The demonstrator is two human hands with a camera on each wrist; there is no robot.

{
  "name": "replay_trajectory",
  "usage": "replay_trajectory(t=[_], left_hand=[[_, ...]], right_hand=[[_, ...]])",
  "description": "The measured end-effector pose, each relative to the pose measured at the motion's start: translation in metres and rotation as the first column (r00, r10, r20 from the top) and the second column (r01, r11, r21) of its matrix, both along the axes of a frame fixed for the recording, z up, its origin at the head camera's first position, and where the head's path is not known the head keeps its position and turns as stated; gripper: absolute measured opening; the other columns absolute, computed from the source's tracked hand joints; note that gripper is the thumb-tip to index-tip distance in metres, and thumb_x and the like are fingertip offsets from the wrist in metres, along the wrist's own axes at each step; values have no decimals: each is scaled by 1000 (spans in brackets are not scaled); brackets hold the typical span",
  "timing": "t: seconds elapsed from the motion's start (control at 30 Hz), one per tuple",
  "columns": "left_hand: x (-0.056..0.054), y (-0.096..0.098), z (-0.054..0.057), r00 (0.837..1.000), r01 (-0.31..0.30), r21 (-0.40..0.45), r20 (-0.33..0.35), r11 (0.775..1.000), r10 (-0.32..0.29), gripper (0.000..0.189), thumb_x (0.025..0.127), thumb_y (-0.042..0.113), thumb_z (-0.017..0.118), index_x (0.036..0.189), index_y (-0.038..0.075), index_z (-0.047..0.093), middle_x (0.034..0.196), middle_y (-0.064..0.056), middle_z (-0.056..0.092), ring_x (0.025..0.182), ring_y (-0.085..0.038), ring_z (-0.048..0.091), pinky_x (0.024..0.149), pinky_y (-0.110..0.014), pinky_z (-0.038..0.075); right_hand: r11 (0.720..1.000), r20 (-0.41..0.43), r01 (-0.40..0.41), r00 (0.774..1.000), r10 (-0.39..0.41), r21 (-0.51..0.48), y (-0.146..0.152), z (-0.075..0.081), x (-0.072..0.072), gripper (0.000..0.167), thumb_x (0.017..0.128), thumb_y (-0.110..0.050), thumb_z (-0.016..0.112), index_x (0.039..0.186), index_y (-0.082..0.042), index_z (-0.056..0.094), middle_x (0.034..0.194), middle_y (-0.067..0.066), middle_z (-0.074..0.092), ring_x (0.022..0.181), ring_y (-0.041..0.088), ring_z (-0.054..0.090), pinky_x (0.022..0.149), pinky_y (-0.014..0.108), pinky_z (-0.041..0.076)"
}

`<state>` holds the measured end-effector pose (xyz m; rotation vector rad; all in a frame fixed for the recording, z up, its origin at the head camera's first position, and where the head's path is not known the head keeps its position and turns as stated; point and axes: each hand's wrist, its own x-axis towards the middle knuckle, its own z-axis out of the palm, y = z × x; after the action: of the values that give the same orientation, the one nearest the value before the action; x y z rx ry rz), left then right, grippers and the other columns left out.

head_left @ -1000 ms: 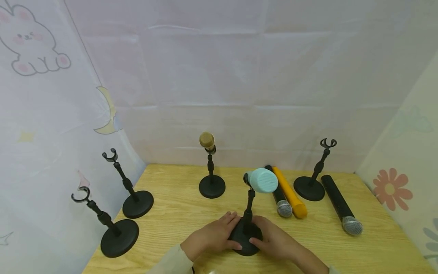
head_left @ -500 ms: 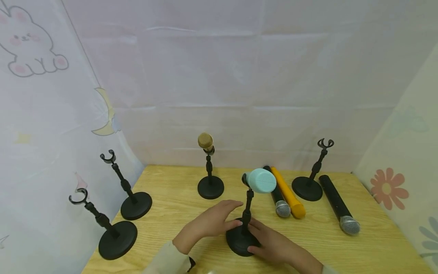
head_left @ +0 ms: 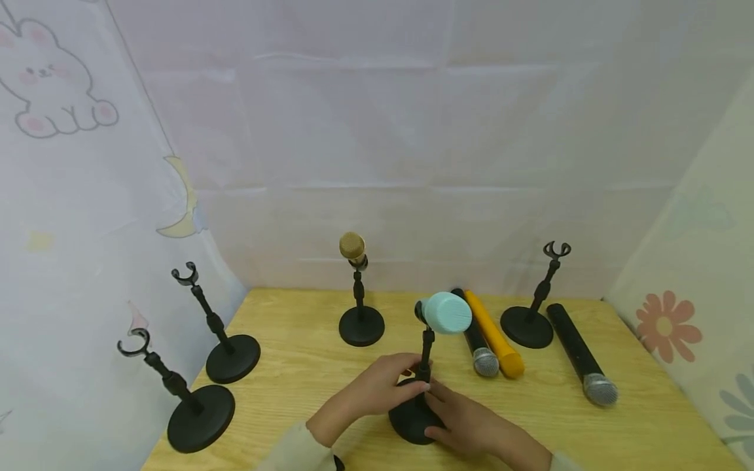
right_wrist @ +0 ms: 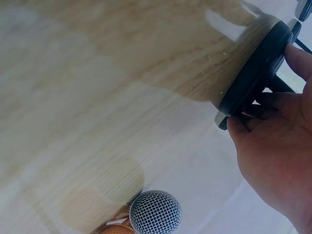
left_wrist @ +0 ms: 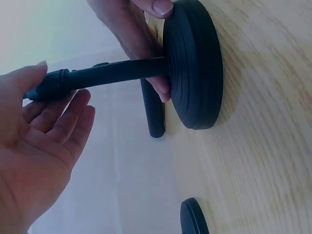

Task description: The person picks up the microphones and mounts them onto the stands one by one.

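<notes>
A black microphone stand (head_left: 408, 422) with a round base stands at the front of the table, holding a light teal microphone (head_left: 449, 313) in its clip. My left hand (head_left: 379, 390) is at the pole; in the left wrist view its thumb and fingers are on opposite sides of the collar (left_wrist: 50, 85). Low down, my right hand (head_left: 469, 424) grips the round base (right_wrist: 258, 68), thumb on top and fingers at the rim. Part of the pole is hidden behind the left thumb in the head view.
Behind stands a gold microphone (head_left: 352, 246) on its own stand. Bare stands are at left (head_left: 200, 418), farther left-back (head_left: 233, 359) and right-back (head_left: 526, 327). A black microphone (head_left: 484, 361), an orange one (head_left: 495, 337) and another black one (head_left: 580, 353) lie on the wooden table (head_left: 294, 392).
My left hand has lifted off the base, then moved to the pole and taken hold of its collar. The right hand has stayed on the base. The view has shifted slightly.
</notes>
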<state>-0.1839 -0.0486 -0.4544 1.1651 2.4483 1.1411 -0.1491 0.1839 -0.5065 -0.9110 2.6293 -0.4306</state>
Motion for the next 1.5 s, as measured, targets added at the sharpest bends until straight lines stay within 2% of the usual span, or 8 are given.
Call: replay_trajectory(t=[0.2,0.33,0.57,0.7,0.93,1.27,1.5], left_hand=[[2,6,-5,999,-35,93,23,995,33,32,104,37,58,127,17,65,124,0,68,109,-4,64,92,-25,55],[2,10,-9,999,-40,117,-4,992,41,28,103,37,56,121,18,66,118,2,70,105,-1,64,90,-21,54],[-4,8,-10,998,3,130,-56,992,4,29,104,35,54,121,15,67,117,-2,72,107,-2,65,89,-19,54],[-7,7,-11,999,5,155,-44,988,2,29,102,34,58,121,15,70,113,1,74,105,-1,66,85,-17,54],[-4,7,-9,997,-62,200,-23,978,68,28,96,36,66,117,20,75,101,7,77,96,3,68,74,-14,55],[5,11,-13,990,-126,228,-40,965,139,36,96,35,66,122,13,75,115,0,75,103,-2,67,74,-11,54],[16,18,-12,961,-225,242,-105,944,255,36,96,31,68,124,9,74,111,0,76,98,-3,70,74,-10,54]], right_hand=[[1000,17,2,1000,-2,0,2,-1,1,74,101,-57,52,154,-6,43,164,13,31,143,32,43,109,49,45],[1000,10,4,1000,-4,6,2,0,3,74,101,-56,53,153,-5,44,163,12,32,143,31,43,109,49,45],[1000,-24,-6,1000,6,15,-1,-1,3,73,102,-56,51,152,-3,45,163,13,33,143,31,43,109,48,46],[999,-38,-8,999,9,43,-5,2,4,70,102,-53,54,150,-2,47,162,14,34,143,30,44,108,47,46],[998,-35,12,999,-10,68,-9,11,6,68,100,-47,59,149,0,49,161,13,35,142,30,45,108,47,46],[996,-6,40,999,-40,84,-11,7,6,69,100,-46,60,150,0,48,162,13,33,142,31,44,107,48,47],[996,13,50,999,-52,79,-12,5,5,69,100,-45,60,151,-1,45,164,13,30,144,32,41,107,48,47]])
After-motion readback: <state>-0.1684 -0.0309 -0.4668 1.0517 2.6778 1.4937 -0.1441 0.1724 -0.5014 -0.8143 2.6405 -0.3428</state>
